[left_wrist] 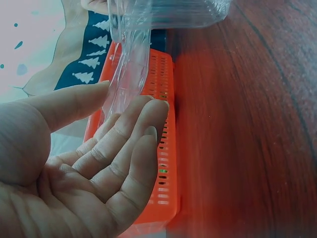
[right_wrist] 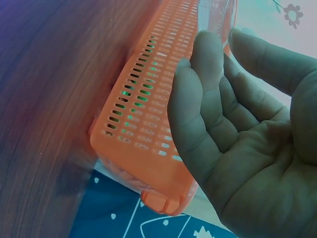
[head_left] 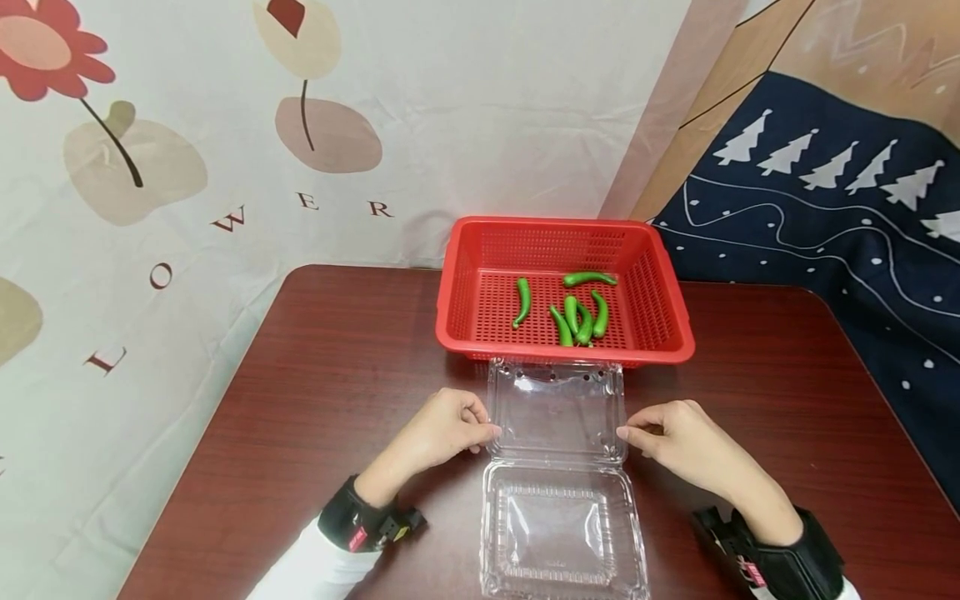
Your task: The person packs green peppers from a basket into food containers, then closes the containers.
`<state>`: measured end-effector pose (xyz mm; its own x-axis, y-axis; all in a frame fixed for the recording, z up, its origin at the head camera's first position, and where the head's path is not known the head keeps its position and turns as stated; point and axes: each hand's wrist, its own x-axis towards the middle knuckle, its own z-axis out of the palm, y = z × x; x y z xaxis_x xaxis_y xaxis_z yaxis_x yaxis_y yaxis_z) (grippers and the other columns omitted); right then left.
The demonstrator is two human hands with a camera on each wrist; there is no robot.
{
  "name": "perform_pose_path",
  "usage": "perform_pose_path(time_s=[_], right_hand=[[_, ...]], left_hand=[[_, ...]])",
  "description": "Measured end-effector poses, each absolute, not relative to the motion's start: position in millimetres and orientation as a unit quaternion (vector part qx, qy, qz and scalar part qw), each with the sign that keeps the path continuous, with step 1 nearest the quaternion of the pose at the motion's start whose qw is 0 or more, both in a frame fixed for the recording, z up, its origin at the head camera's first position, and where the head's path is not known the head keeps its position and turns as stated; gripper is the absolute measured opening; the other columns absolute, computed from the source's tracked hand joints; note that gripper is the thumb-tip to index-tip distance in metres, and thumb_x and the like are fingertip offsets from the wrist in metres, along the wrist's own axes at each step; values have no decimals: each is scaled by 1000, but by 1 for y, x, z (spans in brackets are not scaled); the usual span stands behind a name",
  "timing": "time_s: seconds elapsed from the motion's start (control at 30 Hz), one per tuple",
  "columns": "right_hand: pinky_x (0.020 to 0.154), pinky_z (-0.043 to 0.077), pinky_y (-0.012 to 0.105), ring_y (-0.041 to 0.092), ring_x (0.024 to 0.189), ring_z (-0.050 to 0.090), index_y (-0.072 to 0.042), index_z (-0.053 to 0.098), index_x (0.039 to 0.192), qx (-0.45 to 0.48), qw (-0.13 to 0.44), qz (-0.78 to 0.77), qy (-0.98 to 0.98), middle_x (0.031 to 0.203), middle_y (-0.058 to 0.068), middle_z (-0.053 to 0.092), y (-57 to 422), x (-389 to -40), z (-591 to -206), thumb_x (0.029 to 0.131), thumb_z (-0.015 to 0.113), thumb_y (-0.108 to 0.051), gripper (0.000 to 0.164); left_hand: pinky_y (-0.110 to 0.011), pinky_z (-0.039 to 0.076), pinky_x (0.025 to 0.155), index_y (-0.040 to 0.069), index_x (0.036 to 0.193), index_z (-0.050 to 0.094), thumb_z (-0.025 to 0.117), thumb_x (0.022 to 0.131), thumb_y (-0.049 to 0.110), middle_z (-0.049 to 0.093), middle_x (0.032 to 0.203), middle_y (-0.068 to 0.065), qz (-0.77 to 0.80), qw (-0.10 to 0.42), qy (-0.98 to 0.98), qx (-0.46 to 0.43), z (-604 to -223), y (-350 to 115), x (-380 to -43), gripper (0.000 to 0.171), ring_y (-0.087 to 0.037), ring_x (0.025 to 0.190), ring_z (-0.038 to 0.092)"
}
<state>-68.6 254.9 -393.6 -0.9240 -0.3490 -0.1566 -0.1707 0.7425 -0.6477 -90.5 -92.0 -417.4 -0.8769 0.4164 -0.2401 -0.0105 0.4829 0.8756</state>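
A clear plastic clamshell box (head_left: 558, 529) lies unfolded on the table, its two halves joined at a crease. My left hand (head_left: 450, 429) pinches the left edge of the far half, the lid (head_left: 555, 417), between thumb and fingers. On the opposite edge, the thumb and fingertips of my right hand (head_left: 686, 437) pinch the same lid. In the left wrist view the lid's side wall (left_wrist: 130, 67) runs between thumb and fingers. The right wrist view shows the lid's rim (right_wrist: 216, 17) at the fingertips. Both halves look bare inside.
Just beyond the lid stands a red perforated basket (head_left: 453, 308), several green chili peppers (head_left: 585, 321) scattered on its floor. A printed cloth (head_left: 480, 108) hangs along the far side of the brown table (head_left: 337, 350). Dark fabric with white trees (head_left: 825, 183) hangs at right.
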Motion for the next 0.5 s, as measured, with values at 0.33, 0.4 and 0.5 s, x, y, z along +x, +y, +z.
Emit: perform_pose_path(time_s=[0.33, 0.4, 0.5], right_hand=[[51, 44, 22, 4, 59, 50, -20, 80, 85, -171, 140, -327, 919, 62, -14, 57, 256, -67, -393, 95, 79, -21, 10], [50, 43, 21, 4, 58, 49, -21, 79, 83, -174, 139, -326, 919, 61, -15, 55, 255, -66, -392, 95, 79, -22, 11], [50, 42, 21, 3, 57, 48, -23, 78, 83, -176, 138, -323, 919, 60, -16, 53, 255, -65, -392, 95, 80, -22, 12]], left_hand=[[-25, 47, 54, 9, 79, 68, 84, 90, 19, 71, 68, -6, 490, 219, 834, 127, -412, -95, -90, 22, -33, 69, 70], [-25, 48, 55, 9, 79, 68, 84, 89, 19, 71, 69, -6, 492, 221, 833, 125, -412, -95, -89, 22, -32, 69, 70], [-26, 50, 56, 8, 80, 67, 85, 89, 18, 72, 70, -6, 494, 224, 831, 121, -411, -95, -88, 22, -30, 68, 71]])
